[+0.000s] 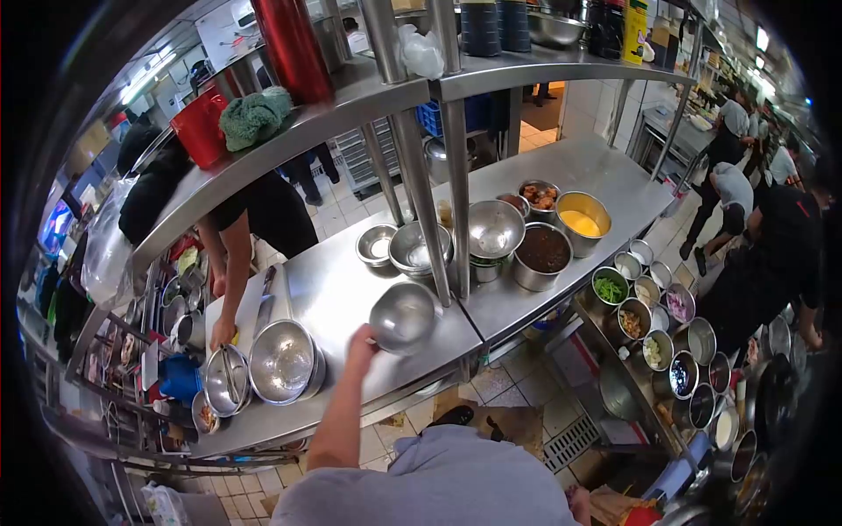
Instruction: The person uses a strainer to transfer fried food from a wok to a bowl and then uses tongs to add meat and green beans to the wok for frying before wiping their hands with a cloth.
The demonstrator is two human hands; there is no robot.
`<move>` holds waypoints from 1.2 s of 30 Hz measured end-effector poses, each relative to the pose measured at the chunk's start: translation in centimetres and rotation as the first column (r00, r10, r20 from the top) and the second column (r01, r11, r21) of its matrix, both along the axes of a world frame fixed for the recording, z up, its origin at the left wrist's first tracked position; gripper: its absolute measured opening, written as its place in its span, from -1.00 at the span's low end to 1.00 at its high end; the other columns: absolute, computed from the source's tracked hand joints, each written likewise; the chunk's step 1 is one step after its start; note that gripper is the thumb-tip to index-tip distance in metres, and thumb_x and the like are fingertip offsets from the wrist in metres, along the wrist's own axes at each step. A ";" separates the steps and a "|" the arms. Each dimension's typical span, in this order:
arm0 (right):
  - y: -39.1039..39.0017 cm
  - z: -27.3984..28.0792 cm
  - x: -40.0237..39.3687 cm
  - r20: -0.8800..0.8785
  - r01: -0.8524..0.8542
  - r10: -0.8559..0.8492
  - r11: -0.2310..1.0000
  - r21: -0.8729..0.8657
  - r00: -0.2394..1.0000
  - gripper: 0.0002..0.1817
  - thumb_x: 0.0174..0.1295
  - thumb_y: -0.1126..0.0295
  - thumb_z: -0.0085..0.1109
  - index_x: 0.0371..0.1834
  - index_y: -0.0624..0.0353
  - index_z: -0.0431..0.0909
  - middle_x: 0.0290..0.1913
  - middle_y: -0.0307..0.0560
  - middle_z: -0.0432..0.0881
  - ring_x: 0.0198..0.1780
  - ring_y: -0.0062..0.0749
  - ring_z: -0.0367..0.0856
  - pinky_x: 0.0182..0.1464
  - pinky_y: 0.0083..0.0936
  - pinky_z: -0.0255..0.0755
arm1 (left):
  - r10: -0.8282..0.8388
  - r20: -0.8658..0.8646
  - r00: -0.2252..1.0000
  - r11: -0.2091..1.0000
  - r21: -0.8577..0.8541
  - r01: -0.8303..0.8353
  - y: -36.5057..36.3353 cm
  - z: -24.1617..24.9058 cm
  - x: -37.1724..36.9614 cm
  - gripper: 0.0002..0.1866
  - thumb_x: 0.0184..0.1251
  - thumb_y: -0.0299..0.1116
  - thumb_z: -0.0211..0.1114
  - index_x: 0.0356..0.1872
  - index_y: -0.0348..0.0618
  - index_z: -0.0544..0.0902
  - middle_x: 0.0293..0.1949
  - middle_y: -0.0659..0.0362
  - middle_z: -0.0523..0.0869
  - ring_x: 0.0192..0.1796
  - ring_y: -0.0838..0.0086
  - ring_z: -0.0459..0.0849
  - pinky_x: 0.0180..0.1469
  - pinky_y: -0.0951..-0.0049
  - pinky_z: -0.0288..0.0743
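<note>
My left hand [360, 345] grips the rim of an empty steel bowl [405, 317], tilted above the steel counter [338, 254]. Behind that bowl are stacked steel bowls [419, 249] and a small bowl [377, 245]. Low at the right of my body, my right hand [579, 506] shows only in part; its fingers are hidden. Left of my left hand, a large steel bowl [282, 361] stands beside a bowl with tongs [227, 380].
Across the counter a person's hand [224, 331] reaches over a board near a knife [266, 298]. Pots of dark sauce [542, 255] and yellow liquid [583, 223] stand right of the shelf posts [456, 202]. Ingredient tins [653, 320] line the right side, with people [772, 254] beyond.
</note>
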State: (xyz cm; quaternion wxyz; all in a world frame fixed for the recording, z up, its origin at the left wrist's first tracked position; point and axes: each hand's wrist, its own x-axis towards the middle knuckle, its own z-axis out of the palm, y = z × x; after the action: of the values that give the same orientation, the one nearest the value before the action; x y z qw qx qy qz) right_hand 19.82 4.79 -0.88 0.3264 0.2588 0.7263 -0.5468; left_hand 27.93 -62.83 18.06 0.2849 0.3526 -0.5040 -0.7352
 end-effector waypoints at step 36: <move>10.9 2.5 5.2 0.350 0.754 -0.898 -0.421 -0.504 -0.267 -0.86 0.19 0.30 -0.08 -0.43 0.10 0.38 -0.60 -0.23 0.41 -0.55 -0.45 0.37 -0.47 -0.44 0.29 | -0.470 0.800 -0.373 -0.453 0.144 0.880 29.8 -19.7 -30.8 -0.69 0.11 -0.10 0.18 -0.26 -0.07 0.64 -0.31 0.16 0.68 -0.27 0.42 0.63 -0.16 0.45 0.48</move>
State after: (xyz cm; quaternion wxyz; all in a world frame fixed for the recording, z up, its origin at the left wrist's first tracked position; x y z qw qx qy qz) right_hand 24.99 15.69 1.57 -0.2673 0.5437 0.0513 -0.7939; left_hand -2.84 -33.01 -1.68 -0.4685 -0.1246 -0.8350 -0.2605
